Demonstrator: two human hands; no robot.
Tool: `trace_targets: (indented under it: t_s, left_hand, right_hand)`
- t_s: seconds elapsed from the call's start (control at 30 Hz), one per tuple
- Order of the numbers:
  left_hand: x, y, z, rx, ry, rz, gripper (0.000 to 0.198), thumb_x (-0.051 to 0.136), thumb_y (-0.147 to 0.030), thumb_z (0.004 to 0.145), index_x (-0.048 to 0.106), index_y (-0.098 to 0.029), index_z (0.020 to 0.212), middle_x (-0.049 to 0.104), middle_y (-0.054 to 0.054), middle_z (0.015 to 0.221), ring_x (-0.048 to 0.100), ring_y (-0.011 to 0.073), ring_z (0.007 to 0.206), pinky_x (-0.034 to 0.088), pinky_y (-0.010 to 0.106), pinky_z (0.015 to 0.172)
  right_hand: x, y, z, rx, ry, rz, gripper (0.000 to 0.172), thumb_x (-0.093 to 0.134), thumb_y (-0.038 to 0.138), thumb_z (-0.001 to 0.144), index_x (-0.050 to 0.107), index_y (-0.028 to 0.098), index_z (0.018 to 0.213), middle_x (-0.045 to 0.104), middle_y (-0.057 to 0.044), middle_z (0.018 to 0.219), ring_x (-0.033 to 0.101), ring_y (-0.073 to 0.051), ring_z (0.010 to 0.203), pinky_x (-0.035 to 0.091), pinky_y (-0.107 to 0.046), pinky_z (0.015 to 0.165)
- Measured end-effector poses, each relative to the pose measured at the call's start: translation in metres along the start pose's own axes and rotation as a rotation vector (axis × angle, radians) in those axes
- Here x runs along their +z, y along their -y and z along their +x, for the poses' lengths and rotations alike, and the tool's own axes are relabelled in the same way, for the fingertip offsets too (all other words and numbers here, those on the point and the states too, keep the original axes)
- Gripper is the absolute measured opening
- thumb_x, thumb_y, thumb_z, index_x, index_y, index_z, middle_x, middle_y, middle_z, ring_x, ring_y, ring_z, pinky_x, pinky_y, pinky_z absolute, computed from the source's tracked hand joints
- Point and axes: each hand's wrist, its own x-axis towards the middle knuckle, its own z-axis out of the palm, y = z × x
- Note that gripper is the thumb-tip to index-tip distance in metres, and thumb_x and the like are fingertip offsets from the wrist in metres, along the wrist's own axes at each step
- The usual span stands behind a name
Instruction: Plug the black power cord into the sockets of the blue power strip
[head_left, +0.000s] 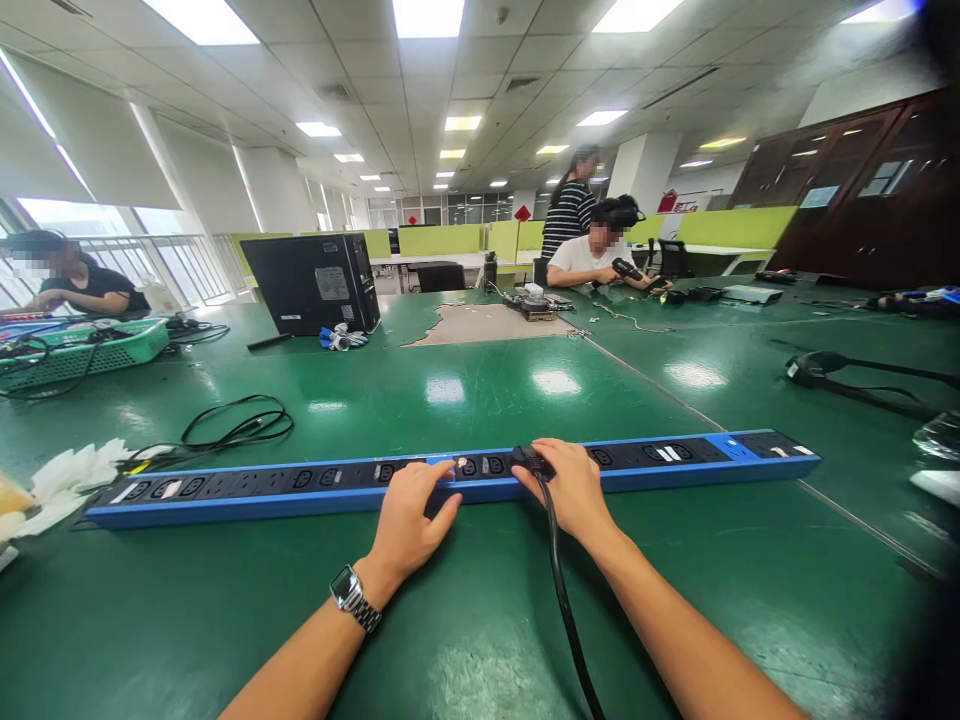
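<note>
In the head view we see one long blue power strip [480, 490] lying across the middle of the frame on the green bench [480, 590]. Its long axis runs nearly level, the right end slightly higher in the frame than the left, with its row of black sockets facing up.

We find one black plug [528, 459] at the strip, just right of the frame's centre; its pins are hidden, so we cannot tell how far in it sits. Its single black cable [562, 590] runs down to the bottom edge.

Our right hand [571, 490] pinches the plug between thumb and fingers. Our left hand [412, 515] rests on the strip left of centre, thumb and forefinger spread apart; we count one watch [351, 592] on that wrist.

At middle left we see one looped black cord [247, 430] on the bench behind the strip. One green basket [124, 348] near the left edge holds tangled dark cables. Above centre left stands one black computer case [300, 285]. We count three other people: one at upper left, two at upper right.
</note>
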Motion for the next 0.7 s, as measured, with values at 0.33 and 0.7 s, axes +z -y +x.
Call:
trace_targets:
  t_s: [0.33, 0.7]
  left_hand:
    - [0.0003, 0.0003, -0.0002, -0.003, 0.005, -0.005, 0.035, 0.06, -0.024, 0.087, 0.055, -0.023, 0.122, 0.07, 0.006, 0.104, 0.062, 0.0219, 0.098, 0.046, 0.04, 0.089]
    - [0.0001, -0.0003, -0.0005, -0.008, 0.013, -0.009, 0.034, 0.058, -0.026, 0.088, 0.056, -0.024, 0.122, 0.07, 0.007, 0.103, 0.062, 0.022, 0.097, 0.046, 0.041, 0.089]
  right_hand:
    - [-0.0013, 0.0033, -0.0003, 0.018, -0.014, 0.062, 0.038, 0.051, 0.058, 0.087, 0.069, 0.025, 0.095, 0.07, -0.008, 0.108, 0.059, -0.029, 0.102, 0.041, -0.049, 0.09]
    - [-0.0007, 0.0036, -0.0009, 0.007, -0.025, 0.061, 0.038, 0.05, 0.057, 0.088, 0.069, 0.024, 0.094, 0.071, -0.008, 0.107, 0.06, -0.028, 0.1, 0.042, -0.048, 0.09]
